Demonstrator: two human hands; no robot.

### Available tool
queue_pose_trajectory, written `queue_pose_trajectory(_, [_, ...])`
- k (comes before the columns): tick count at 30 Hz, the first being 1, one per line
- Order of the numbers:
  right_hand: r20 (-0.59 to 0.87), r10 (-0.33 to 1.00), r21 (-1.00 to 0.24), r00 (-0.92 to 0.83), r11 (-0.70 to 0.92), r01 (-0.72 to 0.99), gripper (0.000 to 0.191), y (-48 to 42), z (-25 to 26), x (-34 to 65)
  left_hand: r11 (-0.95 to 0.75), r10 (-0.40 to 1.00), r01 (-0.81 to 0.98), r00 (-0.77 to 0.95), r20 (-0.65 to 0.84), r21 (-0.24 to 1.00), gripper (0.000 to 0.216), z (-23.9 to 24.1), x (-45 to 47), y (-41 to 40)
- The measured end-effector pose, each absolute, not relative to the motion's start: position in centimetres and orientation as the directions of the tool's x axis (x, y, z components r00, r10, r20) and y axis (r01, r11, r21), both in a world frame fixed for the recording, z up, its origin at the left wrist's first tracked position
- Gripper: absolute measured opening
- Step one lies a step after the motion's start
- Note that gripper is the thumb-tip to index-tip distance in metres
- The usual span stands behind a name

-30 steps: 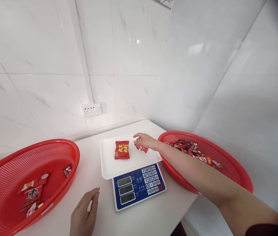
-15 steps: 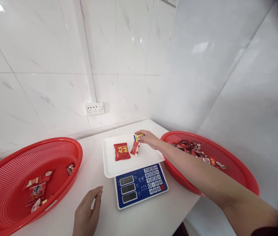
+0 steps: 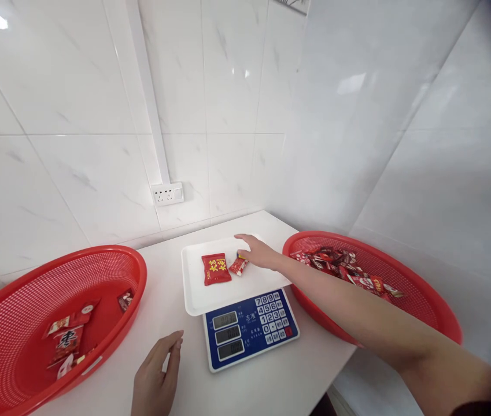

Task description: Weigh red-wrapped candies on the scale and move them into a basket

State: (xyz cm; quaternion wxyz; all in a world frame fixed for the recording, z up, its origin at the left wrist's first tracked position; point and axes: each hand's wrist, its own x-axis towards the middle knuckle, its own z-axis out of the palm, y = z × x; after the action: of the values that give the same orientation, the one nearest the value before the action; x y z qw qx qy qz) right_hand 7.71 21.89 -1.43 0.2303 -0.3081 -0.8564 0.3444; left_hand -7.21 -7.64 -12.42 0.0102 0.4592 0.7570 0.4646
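My right hand [image 3: 259, 253] is over the right part of the white weighing tray [image 3: 193, 297], thumb and fingers apart. Under it, partly covered, lies a small blue-and-yellow packet [image 3: 240, 255], against a small red-and-white packet [image 3: 238, 266]. A larger red snack packet [image 3: 216, 269] with yellow characters lies flat to their left. The tray tops a digital scale [image 3: 251, 329] with a blue panel, keypad and three displays. Near the table's front, left of the scale, my left hand [image 3: 156, 375] has thumb and forefinger tips together, with nothing visible between them.
At the left stands a red mesh basket [image 3: 135, 260] with several wrapped snacks [image 3: 68, 341]. Another red basket [image 3: 438, 312], at the right under my forearm, holds a heap of wrapped snacks [image 3: 332, 260]. The white table [image 3: 162, 268] meets the tiled wall, which carries a socket [image 3: 168, 193].
My right hand has lowered the blue-and-yellow packet beside the red-and-white one and its fingers have parted. The scale's top reading has changed. My left hand has stayed about where it was.
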Motion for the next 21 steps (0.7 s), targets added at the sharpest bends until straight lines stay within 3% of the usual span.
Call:
queue_pose_trajectory(6, [0.177, 0.521, -0.561, -0.835, 0.751, 0.349, 0.032, 19.9, -2.8, 8.8, 0.166, 0.712, 0.670, -0.589, 0.382, 0.724, 0.028, -12.4, -7.2, -7.6])
queue_pose_trajectory(11, [0.105, 0.407, -0.496, -0.907, 0.812, 0.307, 0.014, 18.8, -2.2, 10.9, 0.177, 0.693, 0.646, -0.618, 0.372, 0.743, 0.028, -11.9, -6.8, -7.6])
queue_pose_trajectory(14, [0.074, 0.415, -0.487, -0.907, 0.808, 0.330, 0.014, 18.9, -1.6, 12.8, 0.163, 0.715, 0.663, -0.590, 0.376, 0.731, 0.028, -11.7, -7.0, -7.6])
queue_pose_trajectory(21, [0.062, 0.563, -0.498, -0.824, 0.733, 0.463, 0.039, 20.7, 0.0, 16.1, 0.210, 0.702, 0.644, -0.623, 0.345, 0.736, 0.028, -11.6, -7.2, -7.3])
